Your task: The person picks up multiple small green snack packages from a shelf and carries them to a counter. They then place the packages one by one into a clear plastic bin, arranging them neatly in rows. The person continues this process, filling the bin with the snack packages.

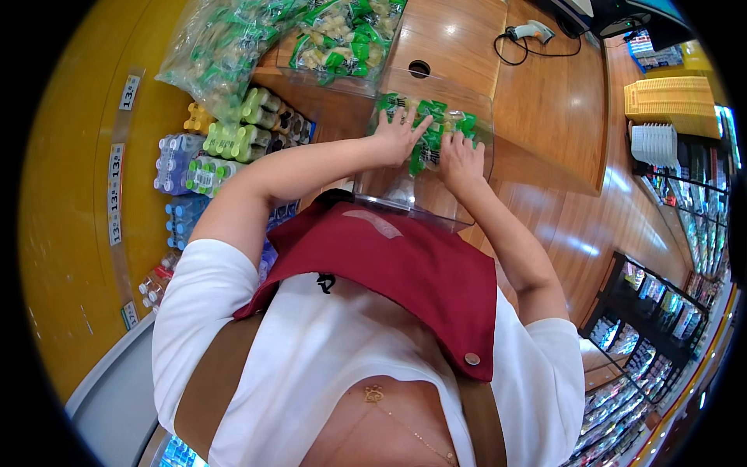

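Note:
Both my hands are in a clear plastic bin [443, 201] at the counter's near edge, in front of my body. Small green and clear snack packets [426, 153] lie in its far half. My left hand [399, 138] rests on the packets at the left with its fingers spread. Beside it, my right hand [462, 159] lies on the packets at the right, its fingers stretched out and slightly apart. Neither hand visibly grips a packet. The near part of the bin shows its bare clear bottom.
At the far left stand another clear bin [327, 81] full of similar packets and a large clear bag [222, 54] of them. Shrink-wrapped bottles [226, 140] are stacked below. A corded scanner [534, 32] lies on the wooden counter [556, 101]. Yellow baskets [669, 100] and shelves stand right.

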Available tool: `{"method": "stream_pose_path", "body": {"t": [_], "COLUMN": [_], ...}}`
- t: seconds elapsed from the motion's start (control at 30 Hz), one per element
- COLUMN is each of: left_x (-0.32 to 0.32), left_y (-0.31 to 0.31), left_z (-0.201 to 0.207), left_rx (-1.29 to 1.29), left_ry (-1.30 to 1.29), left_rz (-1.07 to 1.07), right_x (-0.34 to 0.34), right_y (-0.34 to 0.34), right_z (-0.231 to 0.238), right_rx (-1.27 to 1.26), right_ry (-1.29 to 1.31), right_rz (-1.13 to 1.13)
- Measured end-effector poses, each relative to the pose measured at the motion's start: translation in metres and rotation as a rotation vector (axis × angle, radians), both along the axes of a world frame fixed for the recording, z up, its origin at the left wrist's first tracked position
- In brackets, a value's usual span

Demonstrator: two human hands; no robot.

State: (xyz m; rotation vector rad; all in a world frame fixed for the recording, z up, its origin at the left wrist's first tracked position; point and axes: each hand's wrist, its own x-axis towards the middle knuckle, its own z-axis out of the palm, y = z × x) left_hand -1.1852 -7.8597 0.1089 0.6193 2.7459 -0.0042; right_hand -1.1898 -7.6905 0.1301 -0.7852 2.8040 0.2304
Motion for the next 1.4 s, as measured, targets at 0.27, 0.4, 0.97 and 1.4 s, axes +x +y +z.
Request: {"method": "stream_pose_path", "body": {"t": [0.27, 0.4, 0.97, 1.4], "left_x": [0.002, 0.009, -0.122, -0.101], "left_y": [0.025, 0.017, -0.169, -0.229], "left_z": [0.01, 0.013, 0.035, 0.039], "left_rx": [-0.154, -0.158, -0.168, 0.562], "left_ry": [-0.095, -0.073, 0.005, 0.082], "left_rz": [0.113, 0.122, 0.277, 0.386], "right_x": [-0.005, 0.001, -0.003, -0.015], "right_y": [-0.02, -0.023, -0.014, 0.008], "right_z": [-0.026, -0.011, 0.067, 0.083], "right_rx": [0.302, 0.406, -0.11, -0.256], "right_ry": [0.004, -0.116, -0.114, -0.171], "right_rz": [-0.186, -0.138, -0.071, -0.138]}}
